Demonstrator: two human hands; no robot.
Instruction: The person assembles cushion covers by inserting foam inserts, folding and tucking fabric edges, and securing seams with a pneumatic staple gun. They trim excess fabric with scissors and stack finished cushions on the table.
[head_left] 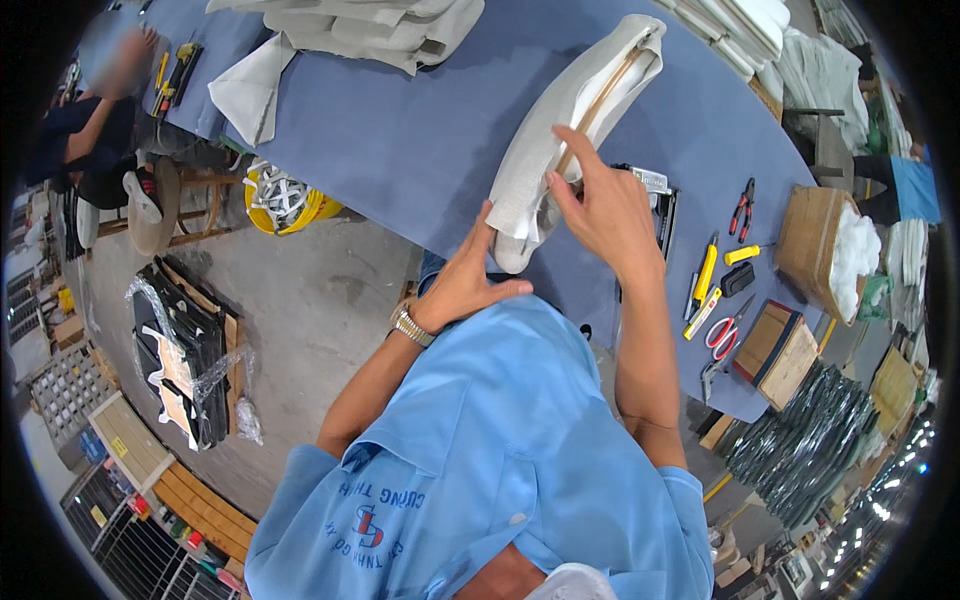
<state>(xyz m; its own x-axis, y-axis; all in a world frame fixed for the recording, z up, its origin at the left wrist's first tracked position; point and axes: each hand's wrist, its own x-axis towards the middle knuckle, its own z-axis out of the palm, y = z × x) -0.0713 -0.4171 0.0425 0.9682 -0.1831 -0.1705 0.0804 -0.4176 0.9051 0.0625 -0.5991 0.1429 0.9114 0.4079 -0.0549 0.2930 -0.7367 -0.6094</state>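
A long, curved upholstered piece (535, 140) in light grey fabric lies lengthwise on the blue-covered table (390, 150). Its cover gapes along the right side, where white lining and a narrow brown strip (612, 90) show. My left hand (465, 280), wearing a metal watch, lies with its fingers against the near left end; the thumb is spread away. Along the opening, my right hand (605, 205) touches the fabric with index finger and thumb apart. Its other fingers are partly hidden. A staple gun (650, 185) lies just right of this hand, partly covered by it.
Grey fabric pieces (380, 30) are heaped at the far edge. Cutters (742, 210), a yellow utility knife (707, 265) and red-handled scissors (722, 335) lie to the right. A carton of white stuffing (810, 235) stands beyond them. A yellow basket (325, 207) stands below the table's left edge.
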